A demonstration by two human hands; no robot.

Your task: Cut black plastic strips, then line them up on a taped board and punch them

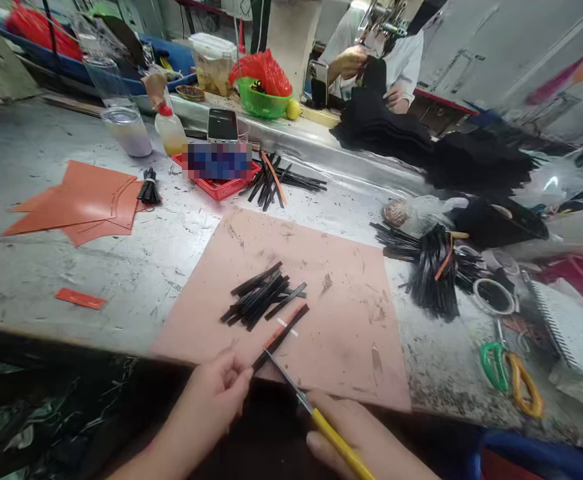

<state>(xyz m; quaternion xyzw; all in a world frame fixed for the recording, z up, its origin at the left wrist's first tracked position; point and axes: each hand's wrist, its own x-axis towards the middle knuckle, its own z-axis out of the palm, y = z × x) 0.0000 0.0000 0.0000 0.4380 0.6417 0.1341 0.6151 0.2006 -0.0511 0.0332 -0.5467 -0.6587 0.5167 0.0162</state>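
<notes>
Between its thumb and fingers, my left hand [221,390] pinches the near end of a black strip [284,337]. An orange-red piece [275,340] lies along the strip, over a small white mark. My right hand [344,427] is closed around yellow-handled scissors [339,443], whose thin metal tip touches the strip just beyond my left fingers. Both hands are at the front edge of a pinkish mat [346,360]. Beyond the strip, a loose pile of cut black strips [261,293] lies on the mat.
Orange sheets [86,200] and a tied black bundle [149,187] lie left. Behind the mat are a red basket [216,190] and more strips [271,180]. Right are a black strip bundle [434,273] and scissors [511,380]. Another person [396,47] handles black pieces opposite.
</notes>
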